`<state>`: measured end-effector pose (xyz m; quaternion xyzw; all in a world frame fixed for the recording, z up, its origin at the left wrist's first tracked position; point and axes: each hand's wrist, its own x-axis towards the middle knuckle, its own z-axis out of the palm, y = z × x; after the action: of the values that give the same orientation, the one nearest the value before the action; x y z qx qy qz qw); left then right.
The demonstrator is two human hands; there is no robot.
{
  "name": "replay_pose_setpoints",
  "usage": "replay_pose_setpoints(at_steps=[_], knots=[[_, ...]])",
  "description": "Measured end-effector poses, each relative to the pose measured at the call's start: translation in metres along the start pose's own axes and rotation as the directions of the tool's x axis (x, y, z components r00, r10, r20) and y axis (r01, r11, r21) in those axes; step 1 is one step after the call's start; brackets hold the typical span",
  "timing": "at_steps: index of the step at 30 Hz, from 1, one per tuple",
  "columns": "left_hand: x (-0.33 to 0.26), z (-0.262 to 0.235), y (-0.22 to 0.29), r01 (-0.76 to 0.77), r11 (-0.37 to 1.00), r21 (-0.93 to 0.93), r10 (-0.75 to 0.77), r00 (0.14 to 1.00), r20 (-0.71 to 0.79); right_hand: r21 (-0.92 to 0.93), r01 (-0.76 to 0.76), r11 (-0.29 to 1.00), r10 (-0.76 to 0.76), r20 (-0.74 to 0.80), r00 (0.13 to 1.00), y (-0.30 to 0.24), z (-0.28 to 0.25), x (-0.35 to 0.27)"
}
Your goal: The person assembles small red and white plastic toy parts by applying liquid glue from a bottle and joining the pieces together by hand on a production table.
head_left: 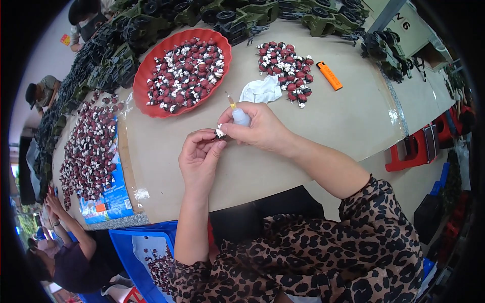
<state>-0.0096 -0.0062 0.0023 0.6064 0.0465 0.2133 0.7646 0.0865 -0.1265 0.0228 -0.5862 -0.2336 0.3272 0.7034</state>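
Logging near centre: left hand pinches a dark-and-white piece between thumb and fingers; right hand curls around a dropper bottle. We judge the piece light, stiff, best gripped by its dark part. Farther left, we see a red bowl.

The left grip and right grip cover much of the small white-and-dark piece, leaving its full shape unclear. The bottle loses its lower end inside the right grip (only shoulder and tip show). The upper edge crops the green toy vehicles; patterned clothing hides part of the blue bin.
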Motion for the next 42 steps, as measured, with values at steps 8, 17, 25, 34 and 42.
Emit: replay_pose_setpoints(at_steps=[8,17,25,34,42], knots=[[-0.0026,-0.0008,0.0001,-0.009,0.996,0.084,0.004,0.998,0.062,0.013,-0.04,0.999,0.039,0.079,0.996,-0.0013,-0.001,0.0001],[-0.0031,-0.004,-0.0053,-0.043,0.988,0.147,0.031,0.996,0.08,-0.02,-0.044,0.999,0.046,0.088,0.995,-0.0005,-0.0011,0.0017],[-0.0053,0.0017,-0.0006,-0.016,0.987,0.159,0.009,0.999,0.044,-0.041,-0.135,0.99,0.137,0.066,0.988,-0.0021,-0.0029,0.0031],[-0.0048,-0.0038,-0.0058,-0.05,0.983,0.177,0.037,0.996,0.077,-0.03,-0.137,0.99,0.139,0.079,0.987,-0.0018,-0.0019,0.0031],[-0.0048,-0.0015,-0.0029,-0.031,0.99,0.137,0.02,0.996,0.088,-0.008,-0.178,0.984,0.178,0.088,0.98,-0.0055,-0.0047,0.0036]])
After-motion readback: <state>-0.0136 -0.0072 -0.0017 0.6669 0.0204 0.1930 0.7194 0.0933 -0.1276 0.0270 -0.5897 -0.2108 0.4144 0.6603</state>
